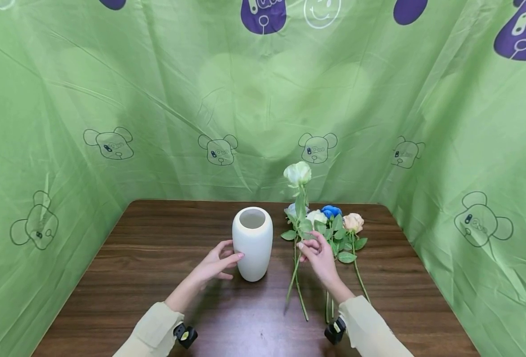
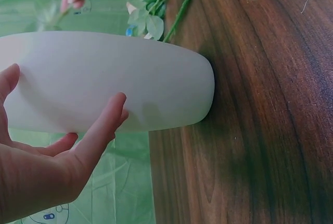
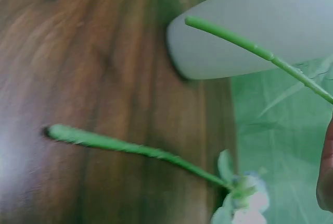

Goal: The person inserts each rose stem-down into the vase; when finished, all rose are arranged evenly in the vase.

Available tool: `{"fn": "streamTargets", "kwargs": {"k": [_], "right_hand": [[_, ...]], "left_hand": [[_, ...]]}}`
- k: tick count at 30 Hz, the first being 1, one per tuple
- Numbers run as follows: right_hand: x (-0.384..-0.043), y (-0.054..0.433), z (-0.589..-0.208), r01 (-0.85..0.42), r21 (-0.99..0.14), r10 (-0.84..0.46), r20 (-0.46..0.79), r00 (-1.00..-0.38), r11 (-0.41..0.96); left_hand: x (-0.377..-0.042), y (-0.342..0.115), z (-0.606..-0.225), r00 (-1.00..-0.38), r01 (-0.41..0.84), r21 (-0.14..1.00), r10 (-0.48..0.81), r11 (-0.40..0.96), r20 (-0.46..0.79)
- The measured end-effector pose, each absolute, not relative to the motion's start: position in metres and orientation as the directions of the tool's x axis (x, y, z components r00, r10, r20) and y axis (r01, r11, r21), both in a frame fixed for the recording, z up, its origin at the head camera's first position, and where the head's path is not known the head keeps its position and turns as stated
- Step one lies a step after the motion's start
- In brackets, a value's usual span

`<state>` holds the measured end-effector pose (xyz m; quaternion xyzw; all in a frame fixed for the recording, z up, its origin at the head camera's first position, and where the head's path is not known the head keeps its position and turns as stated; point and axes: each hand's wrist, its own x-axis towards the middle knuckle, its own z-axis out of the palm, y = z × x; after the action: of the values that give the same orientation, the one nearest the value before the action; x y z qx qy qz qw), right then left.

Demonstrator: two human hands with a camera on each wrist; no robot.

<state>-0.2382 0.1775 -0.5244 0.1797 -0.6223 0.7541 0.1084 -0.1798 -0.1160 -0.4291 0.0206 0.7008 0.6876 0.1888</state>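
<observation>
A white vase (image 1: 253,253) stands upright, its round mouth uncovered. My left hand (image 1: 218,263) holds the vase's left side, thumb on the front and fingers spread around the side; the left wrist view shows this hand (image 2: 57,156) up close against the smooth wall. To the right of the vase, my right hand (image 1: 318,255) pinches the stem of a white rose (image 1: 297,173), bloom up and cut end slanting down to the left. In the right wrist view the held rose stem (image 3: 250,47) crosses before the vase; only part of a finger (image 3: 325,177) shows.
Several other roses lie on the wooden table (image 1: 164,238) right of the vase, among them a blue rose (image 1: 331,211) and a peach rose (image 1: 354,222). Their stems point toward the near edge. A green printed curtain (image 1: 254,109) hangs behind and at both sides.
</observation>
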Motion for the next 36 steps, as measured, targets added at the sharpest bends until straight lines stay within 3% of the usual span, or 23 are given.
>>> {"fn": "streamTargets", "kwargs": {"k": [5, 9, 13, 16, 19, 22, 30, 36], "right_hand": [[-0.27, 0.194, -0.553, -0.455, -0.861, -0.02, 0.471, -0.882, -0.225], [-0.281, 0.197, -0.55, -0.503, -0.807, 0.03, 0.521, -0.853, -0.309], [-0.262, 0.178, -0.494, -0.498, -0.752, 0.143, 0.488, -0.861, -0.431], [-0.232, 0.154, -0.428, -0.443, -0.727, 0.25, 0.365, -0.897, -0.525], [-0.216, 0.139, -0.386, -0.423, -0.687, 0.31, 0.29, -0.905, -0.591], [-0.22, 0.134, -0.371, -0.438, -0.643, 0.335, 0.285, -0.898, -0.628], [-0.236, 0.12, -0.345, -0.538, -0.609, 0.404, 0.358, -0.842, -0.582], [-0.242, 0.107, -0.345, -0.607, -0.679, 0.344, 0.501, -0.794, -0.413]], "left_hand": [[-0.18, -0.116, -0.429, -0.929, -0.231, 0.972, 0.288, 0.048, -0.234], [-0.18, -0.116, -0.428, -0.929, -0.229, 0.972, 0.286, 0.048, -0.233], [-0.18, -0.116, -0.428, -0.93, -0.226, 0.973, 0.287, 0.047, -0.23], [-0.183, -0.117, -0.435, -0.931, -0.227, 0.973, 0.284, 0.044, -0.23], [-0.186, -0.117, -0.439, -0.93, -0.227, 0.973, 0.285, 0.047, -0.231], [-0.187, -0.117, -0.443, -0.929, -0.228, 0.973, 0.288, 0.045, -0.232], [-0.194, -0.118, -0.458, -0.934, -0.23, 0.972, 0.269, 0.047, -0.234], [-0.194, -0.119, -0.459, -0.933, -0.228, 0.972, 0.276, 0.049, -0.233]]}}
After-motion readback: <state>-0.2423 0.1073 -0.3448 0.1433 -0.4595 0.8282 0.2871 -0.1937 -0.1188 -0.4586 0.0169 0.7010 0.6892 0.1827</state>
